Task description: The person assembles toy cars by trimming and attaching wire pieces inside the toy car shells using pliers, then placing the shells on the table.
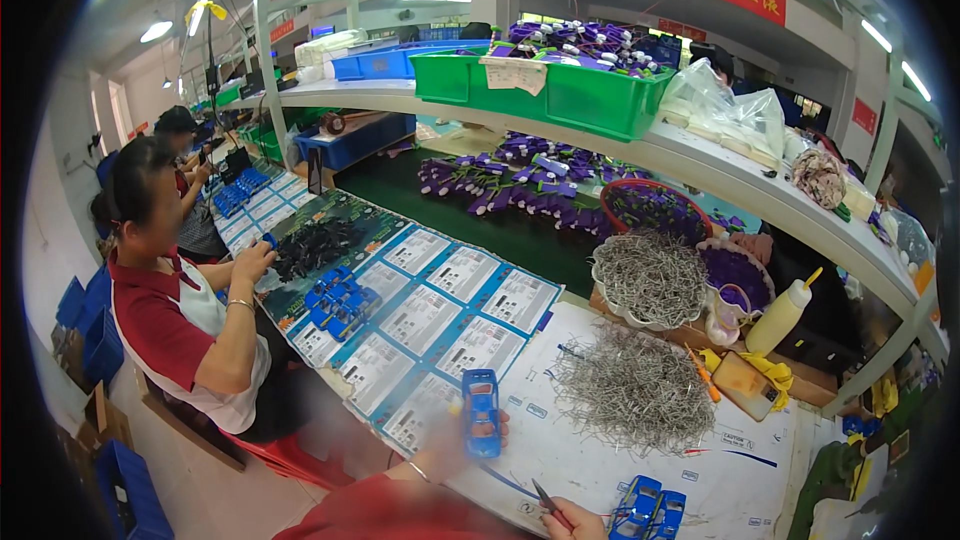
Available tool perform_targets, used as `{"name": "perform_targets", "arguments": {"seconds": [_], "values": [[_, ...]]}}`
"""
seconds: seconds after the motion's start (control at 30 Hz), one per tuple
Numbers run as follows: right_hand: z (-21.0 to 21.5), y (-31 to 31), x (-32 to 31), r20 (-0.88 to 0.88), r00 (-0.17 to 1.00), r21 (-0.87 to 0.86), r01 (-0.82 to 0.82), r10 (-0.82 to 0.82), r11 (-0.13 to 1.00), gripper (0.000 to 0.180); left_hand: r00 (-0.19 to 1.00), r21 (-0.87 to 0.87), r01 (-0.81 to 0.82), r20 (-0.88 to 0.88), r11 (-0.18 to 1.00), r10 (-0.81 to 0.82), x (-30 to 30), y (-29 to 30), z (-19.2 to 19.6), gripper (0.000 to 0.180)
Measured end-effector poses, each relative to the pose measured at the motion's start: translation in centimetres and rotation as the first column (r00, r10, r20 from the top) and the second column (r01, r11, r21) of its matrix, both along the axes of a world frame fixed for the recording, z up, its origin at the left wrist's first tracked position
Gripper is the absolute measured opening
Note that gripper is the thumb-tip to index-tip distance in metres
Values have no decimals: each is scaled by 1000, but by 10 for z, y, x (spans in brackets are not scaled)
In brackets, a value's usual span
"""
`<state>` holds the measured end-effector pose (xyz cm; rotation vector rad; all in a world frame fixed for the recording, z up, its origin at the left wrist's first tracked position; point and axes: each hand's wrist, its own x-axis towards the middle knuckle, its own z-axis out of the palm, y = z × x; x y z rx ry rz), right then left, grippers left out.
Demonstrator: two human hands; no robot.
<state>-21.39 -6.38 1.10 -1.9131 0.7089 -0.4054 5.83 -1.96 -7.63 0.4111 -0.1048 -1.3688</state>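
Note:
My left hand (443, 452), partly blurred, grips a blue toy car body (481, 410) over the white sheet of the bench, its openings facing up. Lower down, my right hand (578, 522) is closed around a dark pointed tool (545, 496) that looks like tweezers; its tip points up and left, apart from the car body. Just right of that hand, more blue toy car bodies (640, 506) lie on the sheet at the front edge. A loose heap of thin silvery metal pieces (640, 395) is spread beyond my hands.
A scalloped bowl (650, 280) of similar metal pieces stands behind the heap, beside a squeeze bottle (783, 315) and an orange-handled tool (706, 376). Green bin (560, 95) sits on the shelf overhead. To my left, a co-worker (190, 310) handles a blue piece near clustered car bodies (340, 302).

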Motion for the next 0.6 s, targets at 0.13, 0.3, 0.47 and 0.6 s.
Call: {"name": "perform_targets", "arguments": {"seconds": [0.13, 0.3, 0.47, 0.6], "values": [[-9, 1, -11, 55, 998, 152, 12, -21, 988, 20, 959, 142, -101, 276, 985, 58, -4, 0, 8, 54], [-7, -1, -19, 54, 998, 92, 17, -22, 996, 22, 989, 120, -68, 137, 990, 52, -3, 0, 18, 45], [-15, 2, -25, 53, 995, -28, 83, -82, 996, 23, 1000, 28, -11, -1, 1000, 11, -1, 2, 15, 50], [-8, 6, -16, -49, 987, 200, 159, -153, 967, 25, 986, -41, 24, 167, 999, -17, -4, 3, 7, 68]]}}
